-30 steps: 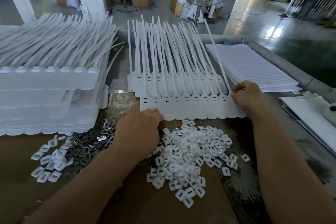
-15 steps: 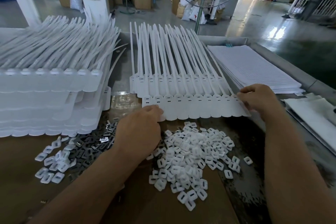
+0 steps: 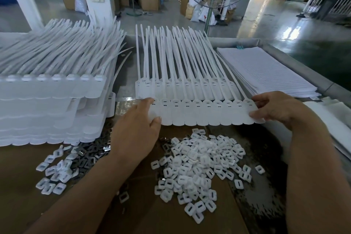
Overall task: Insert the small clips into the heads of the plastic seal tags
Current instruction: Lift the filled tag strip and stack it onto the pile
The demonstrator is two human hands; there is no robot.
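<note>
White plastic strip of seal tags [image 3: 205,113] runs crosswise over the desk [image 3: 266,150], just beyond the pile of clips [image 3: 199,163], heads nearest the person, tails pointing away. The left grip [image 3: 136,133] pinches its left end, the right grip [image 3: 275,108] its right end, thumbs on the near edge.

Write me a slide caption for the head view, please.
Left hand and right hand hold a row of seal tags near loose clips.
</note>
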